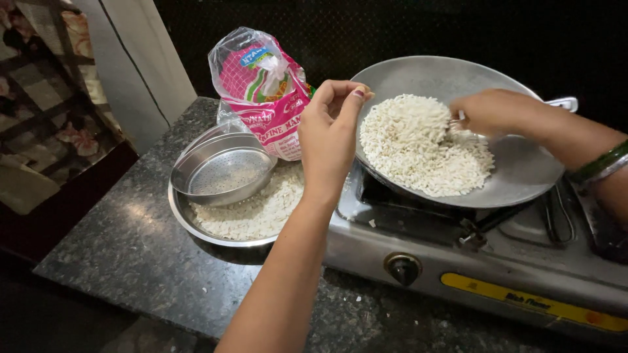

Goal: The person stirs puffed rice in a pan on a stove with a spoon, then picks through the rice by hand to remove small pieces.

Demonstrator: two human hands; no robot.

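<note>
Far left: dark granite counter [131,248], w/ a patterned cloth beyond its edge. On the counter sits a steel plate [186,219] holding puffed rice [261,212]; a steel sieve [222,170] lies tilted on top of that rice. Behind, touching the plate's far side, a pink & clear plastic bag [265,91], top knotted.

Mid: left hand [330,131] raised betw. the plate & the pan, fingers curled in, thumb & forefinger tips pressed together at the pan's near-left rim. Whether a grain is pinched betw. them – can't tell. Forearm runs down to the bottom edge.

Right of that: wide steel pan [523,170] on a gas stove [497,274], tilted a bit. A heap of puffed rice in the pan [418,147] covers its left & centre part. Right hand [490,111] is in the pan at the heap's far-right edge, fingers closed on a thin metal utensil [456,121], only a bit of it showing; what kind, can't tell. Green & silver bangles [602,163] on that wrist. Stove knob [402,267] at front, below the pan.
</note>
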